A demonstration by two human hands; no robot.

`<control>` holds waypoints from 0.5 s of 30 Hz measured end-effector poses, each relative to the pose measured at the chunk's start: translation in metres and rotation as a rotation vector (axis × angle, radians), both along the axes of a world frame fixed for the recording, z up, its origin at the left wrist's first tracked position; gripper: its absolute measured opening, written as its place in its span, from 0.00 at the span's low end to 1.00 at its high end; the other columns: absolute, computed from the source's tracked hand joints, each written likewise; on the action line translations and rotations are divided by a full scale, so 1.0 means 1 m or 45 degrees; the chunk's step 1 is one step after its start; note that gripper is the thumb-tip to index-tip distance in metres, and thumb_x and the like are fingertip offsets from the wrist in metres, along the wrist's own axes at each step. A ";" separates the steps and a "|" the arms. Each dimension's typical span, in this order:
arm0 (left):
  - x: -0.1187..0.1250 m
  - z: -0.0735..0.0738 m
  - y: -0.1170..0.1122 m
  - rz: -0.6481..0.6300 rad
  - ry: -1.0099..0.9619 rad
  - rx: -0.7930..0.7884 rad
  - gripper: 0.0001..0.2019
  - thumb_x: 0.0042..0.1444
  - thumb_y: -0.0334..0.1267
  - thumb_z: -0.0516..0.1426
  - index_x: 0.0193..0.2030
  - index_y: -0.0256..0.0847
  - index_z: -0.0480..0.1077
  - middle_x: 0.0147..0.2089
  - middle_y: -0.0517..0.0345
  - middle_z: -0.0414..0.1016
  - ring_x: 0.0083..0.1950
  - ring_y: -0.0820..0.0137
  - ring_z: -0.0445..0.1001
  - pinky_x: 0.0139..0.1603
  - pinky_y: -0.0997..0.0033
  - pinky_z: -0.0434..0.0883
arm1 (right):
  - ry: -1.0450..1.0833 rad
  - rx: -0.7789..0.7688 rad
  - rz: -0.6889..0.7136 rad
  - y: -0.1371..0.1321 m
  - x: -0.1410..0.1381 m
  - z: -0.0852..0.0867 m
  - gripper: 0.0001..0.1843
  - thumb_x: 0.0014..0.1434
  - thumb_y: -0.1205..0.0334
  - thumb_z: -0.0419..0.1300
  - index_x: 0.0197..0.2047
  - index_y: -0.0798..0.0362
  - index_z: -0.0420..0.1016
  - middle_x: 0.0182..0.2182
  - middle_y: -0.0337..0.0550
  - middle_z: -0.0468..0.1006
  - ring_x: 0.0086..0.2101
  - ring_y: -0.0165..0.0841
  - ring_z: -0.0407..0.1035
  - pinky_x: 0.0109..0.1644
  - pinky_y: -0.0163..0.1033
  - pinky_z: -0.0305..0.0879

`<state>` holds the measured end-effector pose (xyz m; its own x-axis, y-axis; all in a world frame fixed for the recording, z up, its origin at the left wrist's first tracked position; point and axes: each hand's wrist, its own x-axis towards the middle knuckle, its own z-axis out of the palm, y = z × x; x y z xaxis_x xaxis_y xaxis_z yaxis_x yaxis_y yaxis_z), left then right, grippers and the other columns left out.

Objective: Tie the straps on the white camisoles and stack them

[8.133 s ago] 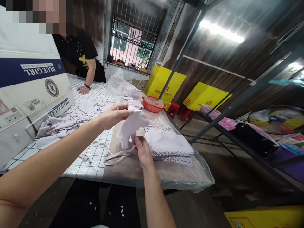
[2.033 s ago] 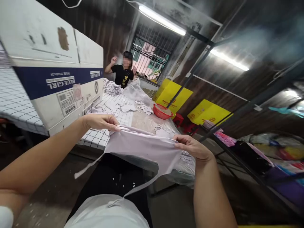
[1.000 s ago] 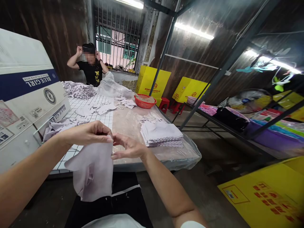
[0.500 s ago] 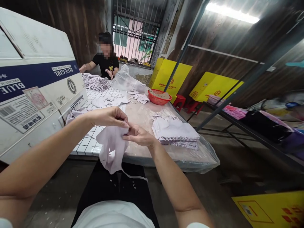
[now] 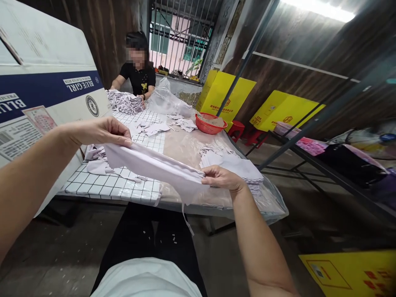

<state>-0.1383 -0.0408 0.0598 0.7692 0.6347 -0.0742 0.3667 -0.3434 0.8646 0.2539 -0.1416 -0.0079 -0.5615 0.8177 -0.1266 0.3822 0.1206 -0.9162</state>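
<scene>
A pale lilac cloth piece (image 5: 154,167) is stretched taut between my two hands over the table's near edge. My left hand (image 5: 103,131) pinches its upper left end. My right hand (image 5: 221,177) grips the lower right end, fingers closed on the fabric. A thin strip dangles from the cloth toward my lap. Just beyond my right hand lies a neat stack of folded white pieces (image 5: 238,167) with scalloped edges, on clear plastic sheeting.
A large "Blue Girl" carton (image 5: 40,99) stands at the left on the checked table (image 5: 117,187). Loose cloth pieces (image 5: 99,159) lie by it. A red basket (image 5: 210,123) and a plastic bag sit further back. A person in black (image 5: 137,76) handles a cloth pile. Yellow boxes and metal racks stand at the right.
My hands, close together half a second ago with the cloth hanging bunched, have moved apart. The cloth is now pulled out long and flat between them.
</scene>
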 end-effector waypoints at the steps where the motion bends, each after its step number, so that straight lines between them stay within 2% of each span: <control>1: -0.001 0.002 -0.001 0.000 -0.037 -0.003 0.12 0.56 0.39 0.63 0.30 0.28 0.74 0.24 0.64 0.73 0.25 0.83 0.66 0.26 0.86 0.58 | -0.039 0.022 0.018 -0.001 0.000 0.006 0.23 0.53 0.42 0.66 0.32 0.57 0.74 0.27 0.36 0.68 0.31 0.28 0.61 0.37 0.35 0.60; 4: -0.006 0.010 -0.008 0.056 -0.269 0.022 0.13 0.54 0.39 0.64 0.27 0.29 0.71 0.23 0.66 0.71 0.25 0.84 0.64 0.28 0.85 0.57 | -0.090 0.150 0.053 -0.007 -0.002 0.026 0.21 0.56 0.44 0.64 0.33 0.57 0.76 0.33 0.41 0.72 0.36 0.32 0.65 0.44 0.38 0.61; 6: -0.010 0.014 -0.014 0.149 -0.503 0.057 0.14 0.51 0.40 0.66 0.27 0.30 0.70 0.26 0.65 0.73 0.29 0.82 0.67 0.31 0.83 0.58 | -0.078 0.227 0.063 -0.009 -0.001 0.037 0.21 0.57 0.45 0.63 0.34 0.57 0.77 0.35 0.43 0.73 0.37 0.34 0.66 0.45 0.40 0.62; 8: -0.010 0.015 -0.019 0.245 -0.736 0.064 0.16 0.48 0.42 0.68 0.27 0.32 0.68 0.29 0.64 0.75 0.33 0.78 0.70 0.34 0.80 0.62 | -0.086 0.280 0.084 -0.007 0.002 0.042 0.20 0.58 0.45 0.63 0.34 0.56 0.78 0.34 0.44 0.73 0.38 0.35 0.66 0.46 0.40 0.62; 10: -0.002 0.010 -0.021 0.300 -0.908 0.024 0.18 0.46 0.44 0.69 0.27 0.34 0.66 0.30 0.64 0.76 0.33 0.77 0.71 0.34 0.79 0.64 | -0.106 0.331 0.054 -0.001 0.005 0.042 0.19 0.58 0.45 0.62 0.33 0.55 0.77 0.33 0.43 0.72 0.38 0.35 0.66 0.47 0.41 0.62; 13: 0.030 -0.002 -0.020 0.245 -0.834 -0.124 0.18 0.46 0.46 0.69 0.29 0.35 0.68 0.25 0.65 0.73 0.26 0.79 0.68 0.27 0.81 0.64 | -0.130 0.437 -0.186 0.015 -0.004 0.032 0.18 0.56 0.45 0.64 0.35 0.53 0.75 0.38 0.44 0.72 0.44 0.37 0.66 0.54 0.45 0.60; 15: 0.060 -0.011 -0.017 0.137 -0.651 -0.201 0.18 0.45 0.46 0.70 0.28 0.35 0.70 0.21 0.65 0.68 0.21 0.80 0.64 0.21 0.82 0.60 | -0.090 0.475 -0.323 0.026 -0.023 0.023 0.20 0.55 0.46 0.66 0.44 0.51 0.74 0.47 0.45 0.72 0.50 0.38 0.65 0.59 0.48 0.58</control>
<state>-0.0786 -0.0583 0.0489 0.6635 0.7233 0.1914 -0.0878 -0.1789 0.9799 0.2309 -0.1156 0.0154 -0.3385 0.9252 0.1716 0.5020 0.3318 -0.7987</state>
